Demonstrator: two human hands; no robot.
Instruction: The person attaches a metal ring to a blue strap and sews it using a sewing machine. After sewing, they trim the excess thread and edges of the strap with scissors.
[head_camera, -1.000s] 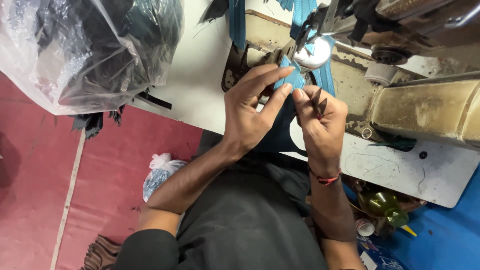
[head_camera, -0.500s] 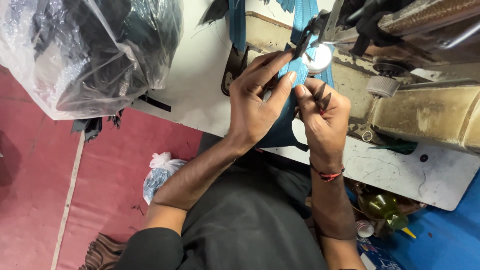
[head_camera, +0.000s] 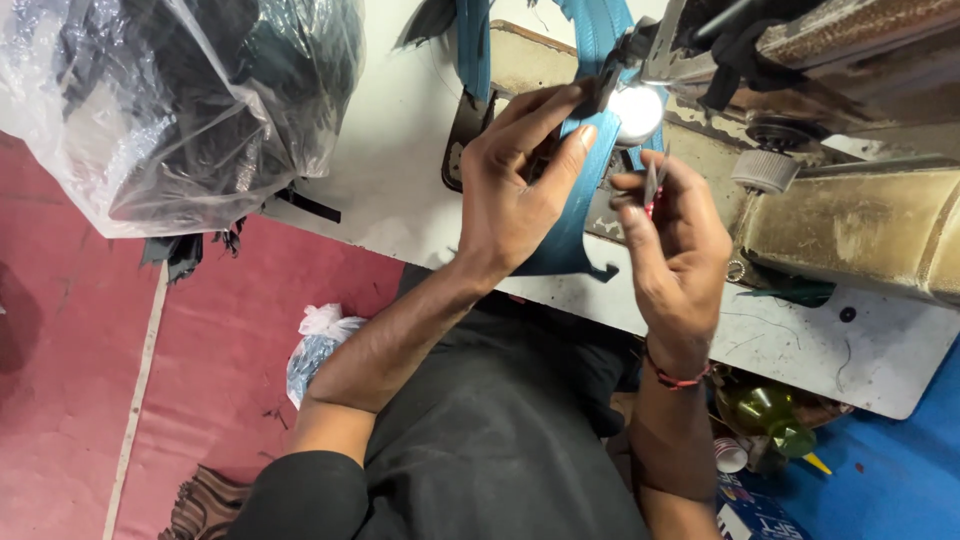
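My left hand presses a teal fabric strip flat on the white sewing table, fingers stretched toward the needle area. My right hand pinches a small thread snipper with a red part, held just right of the strip. A bright machine lamp shines above the strip, under the head of the sewing machine. More teal fabric trails away behind the needle.
A large clear plastic bag full of dark pieces sits at the table's left. Below are a red floor, a small tied plastic bag, and green bottles on blue ground at the right.
Both hands have shifted slightly up toward the needle. My left fingers stretched further along the teal strip; my right hand raised the snipper closer to the lamp.
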